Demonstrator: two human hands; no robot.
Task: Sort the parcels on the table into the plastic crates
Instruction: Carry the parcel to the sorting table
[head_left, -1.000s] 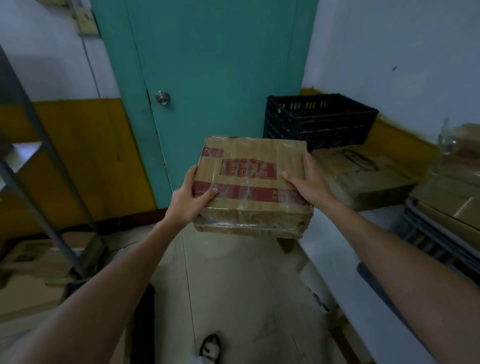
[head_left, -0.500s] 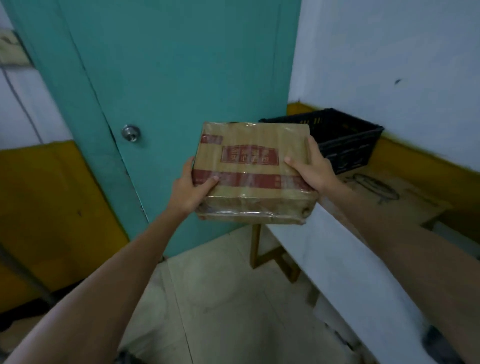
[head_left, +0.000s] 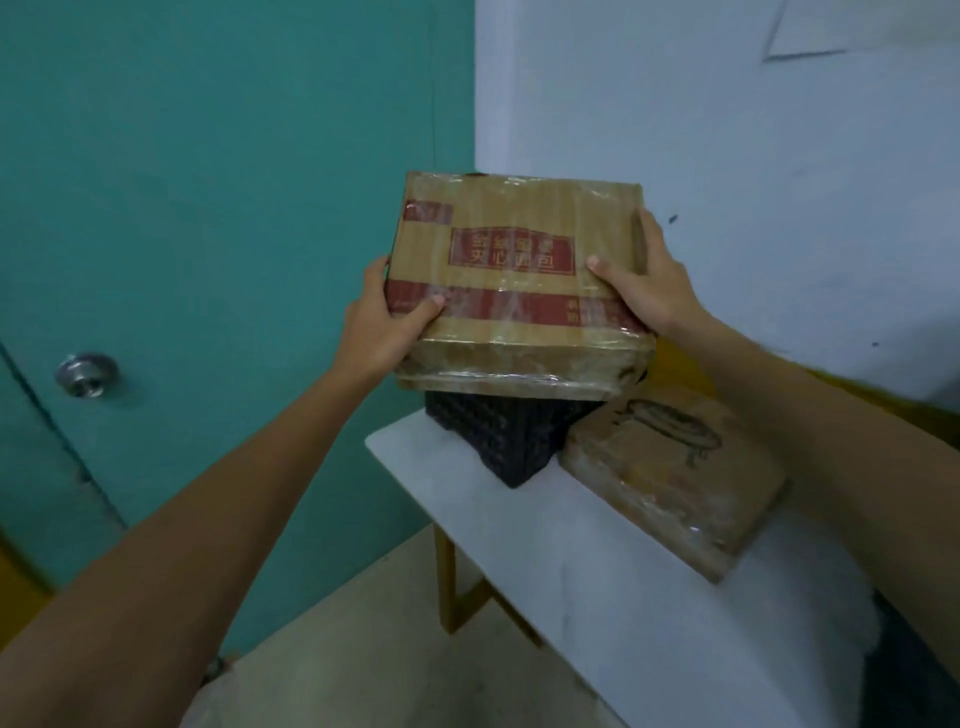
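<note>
Head view: both hands grasp a taped cardboard box (head_left: 519, 280) with red print, held up in the air. The left hand (head_left: 384, 332) clamps the near-left corner, thumb on top, fingers hidden behind the side. The right hand (head_left: 644, 280) grips the right edge, thumb on the top face, fingers along the side. The box sits directly above a black plastic crate (head_left: 509, 441) and covers most of it, so only the crate's near corner and walls show. I cannot tell whether the box bottom touches the rim. The crate stands at the far end of the white surface (head_left: 571, 571), with a flat parcel (head_left: 670, 478) just beside it on the right, apparently touching. A teal door (head_left: 208, 208) is on the left and a white wall (head_left: 727, 130) is behind.

Step in hand, as I judge it: lowering the box into the crate. To do it well:
- Keep the box level and square its edges to the crate walls.
- Centre it over the opening, since the box looks nearly as wide as the crate.
- Lower it straight down, slide the fingers out from the sides before they pinch against the walls, then let go.
- Watch that the crate does not shove toward the surface edge.
</note>
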